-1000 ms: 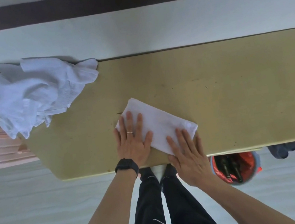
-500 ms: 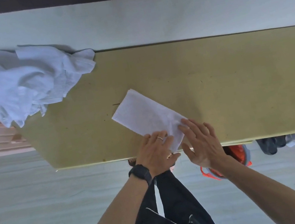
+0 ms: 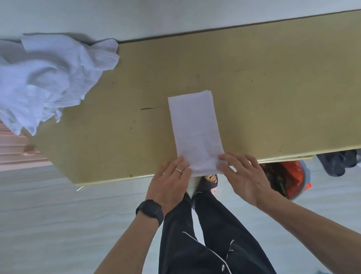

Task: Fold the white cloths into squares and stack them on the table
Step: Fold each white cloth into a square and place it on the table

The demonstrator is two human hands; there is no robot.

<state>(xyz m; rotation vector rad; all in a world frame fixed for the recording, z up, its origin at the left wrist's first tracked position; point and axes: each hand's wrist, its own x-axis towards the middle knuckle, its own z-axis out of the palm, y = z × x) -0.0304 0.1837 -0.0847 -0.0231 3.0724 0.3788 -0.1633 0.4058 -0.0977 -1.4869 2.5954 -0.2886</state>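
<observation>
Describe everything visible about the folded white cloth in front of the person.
The folded white cloth is a long, narrow rectangle of thin woven-looking fabric, lying flat on the tan table with its long side pointing away from the person. Layered edges show at its far end. Its near end overhangs the table's front edge slightly. The left hand pinches its near left corner, and the right hand its near right corner. It is not yet a square.

A plain domestic room is suggested: a bare wooden desk set against a pale wall, a pale floor, a bin tucked beneath.
</observation>
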